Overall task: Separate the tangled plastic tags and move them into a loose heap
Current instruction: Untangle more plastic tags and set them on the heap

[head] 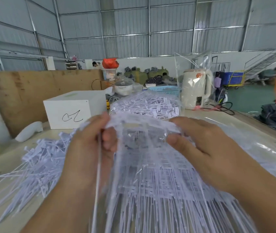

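Note:
A tangled bundle of white plastic tags (152, 167) hangs between my two hands above the table, its long thin tails streaming down toward me. My left hand (90, 143) grips the bundle's top left edge, thumb curled against the fingers. My right hand (199, 145) pinches the top right edge. A loose heap of separated tags (38, 163) lies spread on the table to the left. Beyond my hands a bagged pile of more tags (147, 103) sits on the table. The picture is blurred around the bundle.
A white box (70, 113) with a scribble stands at back left before a plywood board (33, 91). A cream kettle in a clear bag (196, 88), a blue basket (165, 90) and a lidded pot (123, 86) crowd the far end. Clear plastic sheeting (251, 140) covers the right side.

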{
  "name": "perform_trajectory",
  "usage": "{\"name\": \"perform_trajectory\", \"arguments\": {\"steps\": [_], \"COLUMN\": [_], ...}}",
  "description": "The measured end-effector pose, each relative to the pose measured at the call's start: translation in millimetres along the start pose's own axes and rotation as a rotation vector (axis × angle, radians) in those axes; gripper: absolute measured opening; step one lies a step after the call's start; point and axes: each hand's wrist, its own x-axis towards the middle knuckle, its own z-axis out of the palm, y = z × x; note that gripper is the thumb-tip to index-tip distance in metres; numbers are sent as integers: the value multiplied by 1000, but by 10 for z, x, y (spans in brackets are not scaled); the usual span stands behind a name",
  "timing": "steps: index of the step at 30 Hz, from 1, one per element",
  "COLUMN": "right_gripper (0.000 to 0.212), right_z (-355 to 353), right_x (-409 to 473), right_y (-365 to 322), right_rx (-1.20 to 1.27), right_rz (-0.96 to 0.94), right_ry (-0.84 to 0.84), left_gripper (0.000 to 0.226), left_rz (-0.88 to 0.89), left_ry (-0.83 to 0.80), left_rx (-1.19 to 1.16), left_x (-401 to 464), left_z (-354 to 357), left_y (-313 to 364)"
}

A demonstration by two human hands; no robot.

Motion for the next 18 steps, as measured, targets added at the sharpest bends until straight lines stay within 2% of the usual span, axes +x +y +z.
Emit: {"name": "perform_trajectory", "arguments": {"steps": [2,3,6,9,11,12,14,16,18], "right_gripper": [74,65,36,23,28,32,42,58,63], "right_z": [-12,1,75,64,31,16,9,33,78], "right_x": [17,36,61,61,54,50,26,-15,-54], "right_y": [26,40,50,23,-1,-17,-70,-138,-204], "right_rx": [-23,-41,-83,-85,-108,-97,-49,21,165], "right_rz": [42,50,48,8,-16,-19,-21,-28,-66], "right_ry": [-4,-22,-31,168,269,292,288,207,69], "left_gripper": [18,19,31,36,34,35,35,24,12], "left_rz": [10,24,115,285,312,279,136,-16,-46], "left_ry": [95,156,296,313,269,252,176,18,-177], "left_rx": [-116,-99,132,502,649,637,456,277,295], "left_x": [61,92,153,122,91,79,57,23,-38], "left_z": [-102,-162,-236,-177,-136,-120,-76,-16,19], "left_y": [99,134,103,3,-56,-83,-123,-141,-167]}}
